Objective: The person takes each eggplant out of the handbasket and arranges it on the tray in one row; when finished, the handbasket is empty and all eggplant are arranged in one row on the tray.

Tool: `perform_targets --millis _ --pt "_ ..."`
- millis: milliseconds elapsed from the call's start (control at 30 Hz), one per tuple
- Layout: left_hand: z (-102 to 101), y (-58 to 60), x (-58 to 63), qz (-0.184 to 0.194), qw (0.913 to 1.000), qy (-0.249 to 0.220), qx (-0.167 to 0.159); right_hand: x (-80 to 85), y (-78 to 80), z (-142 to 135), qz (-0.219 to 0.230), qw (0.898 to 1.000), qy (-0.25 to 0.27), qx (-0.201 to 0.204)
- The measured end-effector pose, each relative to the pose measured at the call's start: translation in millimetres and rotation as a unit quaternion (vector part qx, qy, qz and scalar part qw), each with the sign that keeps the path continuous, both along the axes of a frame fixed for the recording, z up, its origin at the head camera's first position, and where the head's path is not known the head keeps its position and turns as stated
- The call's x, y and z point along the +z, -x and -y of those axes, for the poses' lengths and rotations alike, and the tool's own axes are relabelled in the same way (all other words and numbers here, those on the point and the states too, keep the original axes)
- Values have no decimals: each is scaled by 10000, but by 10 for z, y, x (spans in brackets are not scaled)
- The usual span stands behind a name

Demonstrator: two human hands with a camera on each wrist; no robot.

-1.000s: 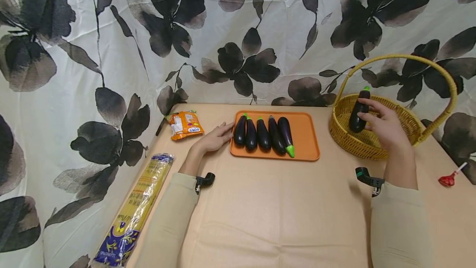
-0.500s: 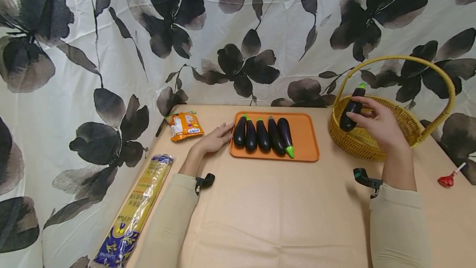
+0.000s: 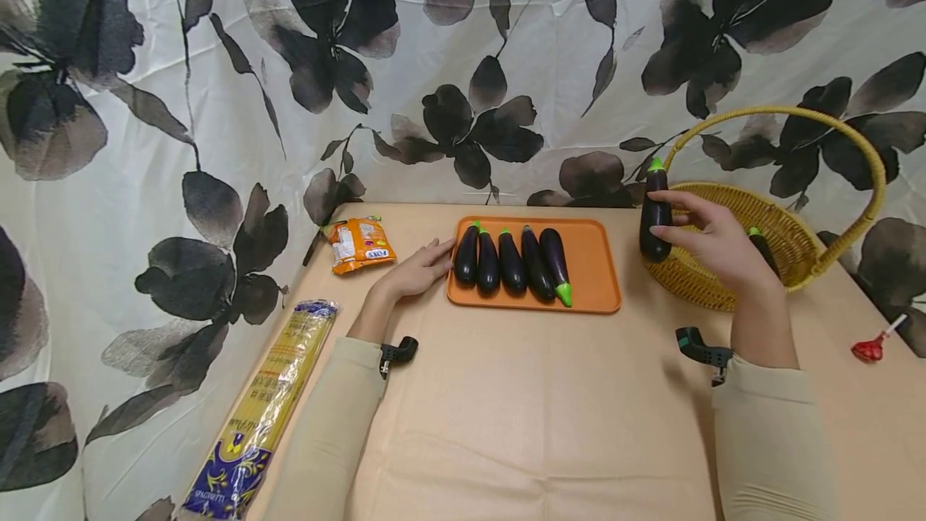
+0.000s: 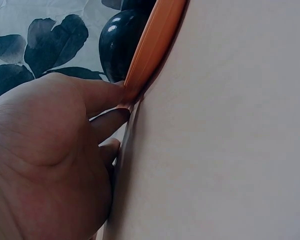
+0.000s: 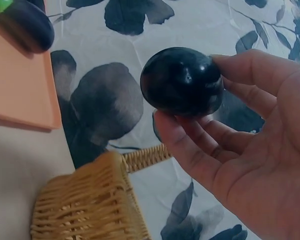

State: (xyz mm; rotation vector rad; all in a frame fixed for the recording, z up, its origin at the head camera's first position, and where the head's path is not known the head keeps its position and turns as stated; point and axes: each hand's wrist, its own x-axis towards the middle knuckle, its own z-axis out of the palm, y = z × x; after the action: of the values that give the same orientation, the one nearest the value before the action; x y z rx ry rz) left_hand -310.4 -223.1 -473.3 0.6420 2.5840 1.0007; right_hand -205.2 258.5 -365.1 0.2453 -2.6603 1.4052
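My right hand (image 3: 712, 239) pinches a dark eggplant (image 3: 654, 215) between thumb and fingers, upright with its green stem up, at the left rim of the yellow wicker basket (image 3: 680, 284). From the right wrist view, the round end of this eggplant (image 5: 182, 82) faces the camera. Inside the basket, partly behind my right wrist, lies another eggplant (image 3: 763, 248). Several eggplants (image 3: 512, 264) lie side by side on the orange tray (image 3: 596, 264). My left hand (image 3: 415, 272) rests on the table, fingers extended, fingertips touching the tray's left edge (image 4: 152, 47).
Behind the left hand sits an orange snack packet (image 3: 362, 244). A long spaghetti pack (image 3: 260, 408) lies along the table's left side. At the far right is a red lollipop (image 3: 871, 350). The basket's tall handle (image 3: 796, 111) arches above it; a floral curtain (image 3: 463, 63) hangs behind.
My right hand has carried the eggplant left, from over the basket's inside to its left rim. The eggplant left inside the basket has come into view. The left hand stays put.
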Motion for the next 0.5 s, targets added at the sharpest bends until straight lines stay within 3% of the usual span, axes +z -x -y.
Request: perform_targets --millis 500 --pt "5 -5 0 -77 10000 -41 -41 -153 159 242 535 9977 -157 395"
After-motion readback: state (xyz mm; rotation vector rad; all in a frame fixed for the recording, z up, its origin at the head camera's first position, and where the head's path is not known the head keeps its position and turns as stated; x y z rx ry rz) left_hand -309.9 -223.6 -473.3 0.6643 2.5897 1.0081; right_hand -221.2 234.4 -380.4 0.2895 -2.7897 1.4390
